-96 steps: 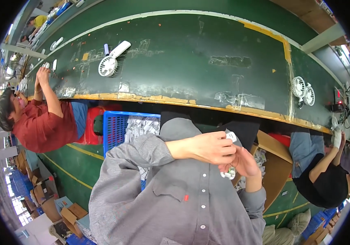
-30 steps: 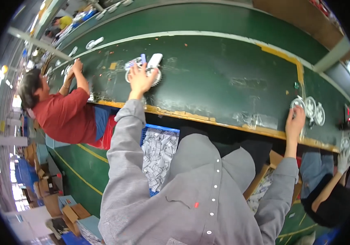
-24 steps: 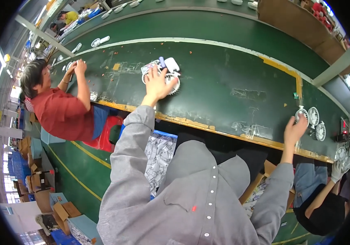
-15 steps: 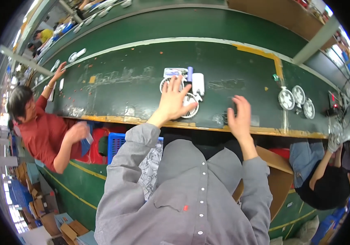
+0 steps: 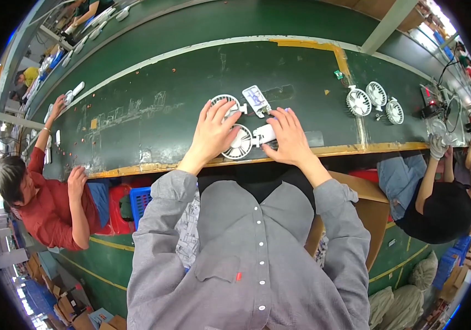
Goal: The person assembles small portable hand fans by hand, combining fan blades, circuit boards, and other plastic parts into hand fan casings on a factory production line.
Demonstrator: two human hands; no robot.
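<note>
Two small white handheld fans lie in front of me on the green bench. My left hand reaches over them with its fingers spread, fingertips at the far fan and thumb by the near fan. The near fan's white handle points right, between the thumb and fingers of my right hand, which closes round it. A bit of purple shows at the right fingertips; most of it is hidden. Beyond, a tilted white handle case shows its purple-and-white inside.
Three white fan heads lie at the right, with a small green board nearby. A red-sleeved person works at the left, and another in black at the right. A cardboard box stands below the bench edge.
My right hand has moved left onto the near fan's handle, which has swung from pointing away to pointing right. The handle case has shifted and tilted. The view has turned a little.
</note>
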